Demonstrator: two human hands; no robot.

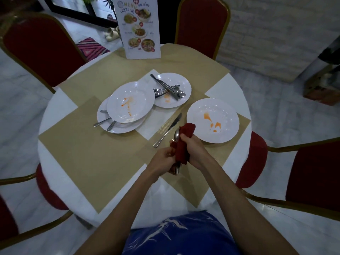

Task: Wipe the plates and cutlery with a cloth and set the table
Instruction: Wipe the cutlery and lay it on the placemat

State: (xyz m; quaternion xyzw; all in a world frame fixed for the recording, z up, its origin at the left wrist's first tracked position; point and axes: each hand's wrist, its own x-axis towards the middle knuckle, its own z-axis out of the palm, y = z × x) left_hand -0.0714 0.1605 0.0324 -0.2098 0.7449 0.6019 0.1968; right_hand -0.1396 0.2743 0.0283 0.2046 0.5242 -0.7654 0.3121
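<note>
Both hands meet over the near middle of the round table. My right hand [193, 150] grips a dark red cloth [184, 144] wrapped round a spoon [176, 135], whose bowl sticks out above the cloth. My left hand [163, 159] holds the spoon's lower end and the cloth's edge. A knife [168, 130] lies on the placemat just beyond. To the right sits a white plate [228, 124] with orange sauce stains. Two stacked stained plates [139, 105] sit left of centre with cutlery between them. Behind them a plate [182, 83] carries several pieces of cutlery [168, 89].
The white table [60, 100] is covered with beige placemats [88, 144]. A standing menu card [139, 28] is at the far edge. Red chairs with gold frames ring the table: far left [40, 46], far centre [202, 23], right [316, 173].
</note>
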